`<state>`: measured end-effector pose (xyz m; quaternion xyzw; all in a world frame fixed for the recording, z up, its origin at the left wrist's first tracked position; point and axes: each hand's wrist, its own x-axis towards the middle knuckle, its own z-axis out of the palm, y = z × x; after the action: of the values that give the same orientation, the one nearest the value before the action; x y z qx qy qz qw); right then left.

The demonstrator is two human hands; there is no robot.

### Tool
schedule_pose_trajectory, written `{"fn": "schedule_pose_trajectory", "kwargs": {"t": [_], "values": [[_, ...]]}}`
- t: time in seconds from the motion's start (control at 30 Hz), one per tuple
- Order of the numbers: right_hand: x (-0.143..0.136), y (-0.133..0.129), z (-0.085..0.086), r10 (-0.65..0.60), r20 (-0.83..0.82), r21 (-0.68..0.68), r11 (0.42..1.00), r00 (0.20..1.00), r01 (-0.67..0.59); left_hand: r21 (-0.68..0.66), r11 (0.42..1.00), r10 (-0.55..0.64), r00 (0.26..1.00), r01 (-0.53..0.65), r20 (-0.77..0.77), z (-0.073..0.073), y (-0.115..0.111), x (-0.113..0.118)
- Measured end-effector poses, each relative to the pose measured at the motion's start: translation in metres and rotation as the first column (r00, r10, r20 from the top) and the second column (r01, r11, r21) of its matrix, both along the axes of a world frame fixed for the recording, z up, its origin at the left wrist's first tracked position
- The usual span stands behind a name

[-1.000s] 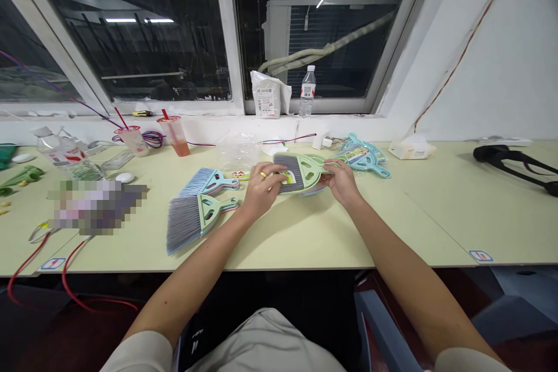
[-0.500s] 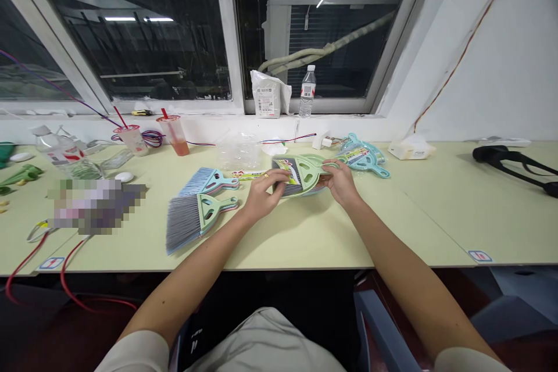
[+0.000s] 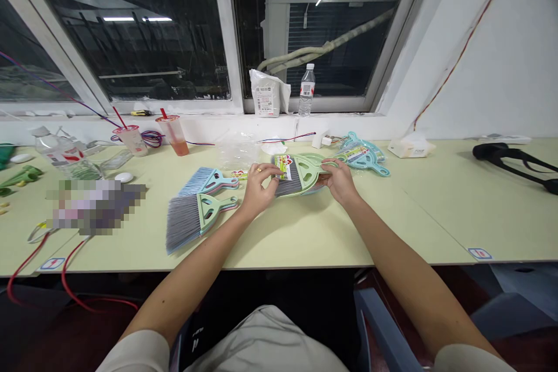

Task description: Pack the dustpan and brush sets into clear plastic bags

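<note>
Green brush-and-dustpan set (image 3: 317,170) is at twelve o'clock over the counter (image 3: 288,247), handles within the closed right hand (image 3: 342,182). The half-curled left hand (image 3: 258,190) touches its label (image 3: 283,166), pinch unclear; uneven pressure over springy bristles (image 3: 288,187) could crease it.

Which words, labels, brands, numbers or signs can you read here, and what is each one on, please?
No wording reads clearly.
Card on the green brush: blurred.
Card on the blue set: blurred.
White package and sill bottle: print too small.
Table bottle: blurred.
Tissue pack: too blurred.
Two edge stickers: red marks in blue frames, no readable words.
Dark clothing: white print, too small.
</note>
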<state>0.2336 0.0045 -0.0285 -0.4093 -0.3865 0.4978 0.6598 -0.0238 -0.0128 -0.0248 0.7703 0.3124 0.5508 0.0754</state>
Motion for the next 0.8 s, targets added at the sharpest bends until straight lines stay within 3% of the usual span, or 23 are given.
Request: {"fn": "schedule_pose_trajectory", "kwargs": {"t": [0.1, 0.27, 0.37, 0.43, 0.5, 0.57, 0.63, 0.7, 0.8], "values": [[0.000, 0.000, 0.000, 0.007, 0.002, -0.001, 1.000, 1.000, -0.007, -0.017, 1.000, -0.011, 1.000, 0.011, -0.029, -0.001, 0.007, -0.004], [0.001, 0.002, -0.001, -0.001, -0.006, -0.004, 1.000, 1.000, 0.001, 0.044, 0.987, -0.144, 0.975, 0.153, -0.169, 0.001, 0.011, -0.007], [0.002, 0.003, -0.002, -0.002, -0.013, -0.005, 1.000, 1.000, 0.002, 0.064, 0.986, -0.143, 0.981, 0.152, -0.129, 0.001, 0.011, -0.008], [0.003, 0.004, -0.002, -0.008, -0.017, -0.007, 1.000, 1.000, 0.008, 0.058, 0.996, -0.072, 0.997, 0.074, -0.030, 0.000, 0.013, -0.011], [0.003, 0.004, -0.001, -0.019, -0.021, -0.008, 1.000, 1.000, 0.019, -0.003, 0.999, 0.034, 0.984, -0.034, 0.172, -0.001, 0.018, -0.015], [0.003, 0.003, 0.000, -0.029, -0.020, -0.015, 0.999, 0.999, 0.028, -0.106, 0.991, 0.116, 0.892, -0.078, 0.438, 0.000, 0.024, -0.019], [0.002, 0.001, 0.001, -0.035, -0.016, -0.025, 0.999, 0.999, 0.034, -0.163, 0.986, 0.141, 0.750, -0.045, 0.646, 0.003, 0.029, -0.020], [0.001, 0.000, 0.003, -0.039, -0.011, -0.033, 0.999, 0.999, 0.038, -0.147, 0.989, 0.114, 0.669, -0.008, 0.734, 0.007, 0.029, -0.018], [-0.002, -0.002, 0.004, -0.037, 0.000, -0.027, 0.999, 0.999, 0.037, -0.040, 0.998, -0.007, 0.730, 0.047, 0.683, 0.010, 0.019, -0.011]]}}
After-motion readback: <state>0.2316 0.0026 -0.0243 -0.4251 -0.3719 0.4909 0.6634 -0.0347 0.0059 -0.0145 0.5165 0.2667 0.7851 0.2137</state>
